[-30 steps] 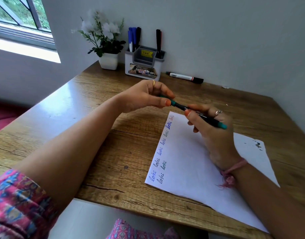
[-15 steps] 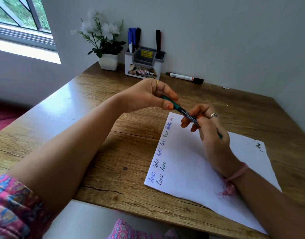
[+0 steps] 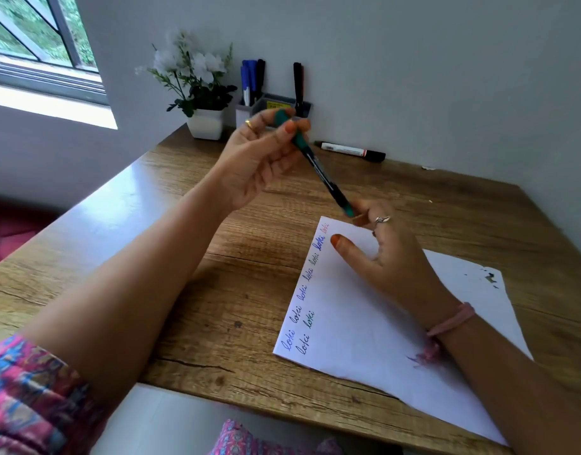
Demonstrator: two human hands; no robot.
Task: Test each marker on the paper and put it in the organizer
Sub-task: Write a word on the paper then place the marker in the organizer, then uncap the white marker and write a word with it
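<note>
- One view only — a wide-angle camera on the person's head, looking forward and down across the wooden desk (image 3: 243, 244).
- It sits close above the forearms; the left hand (image 3: 259, 156) is raised mid-frame, the right hand (image 3: 387, 257) lower and right of it.
- Beyond the hands it faces the wall (image 3: 414, 60) — a window (image 3: 36, 34) far left of them.
- No second view shares the scene.

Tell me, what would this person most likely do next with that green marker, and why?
Probably carry the green marker on to the organizer and drop it in. It looks capped, the left hand has it in its grip at the cap end, raised toward the organizer, and the right hand looks open, barely at the marker's lower end.
</note>
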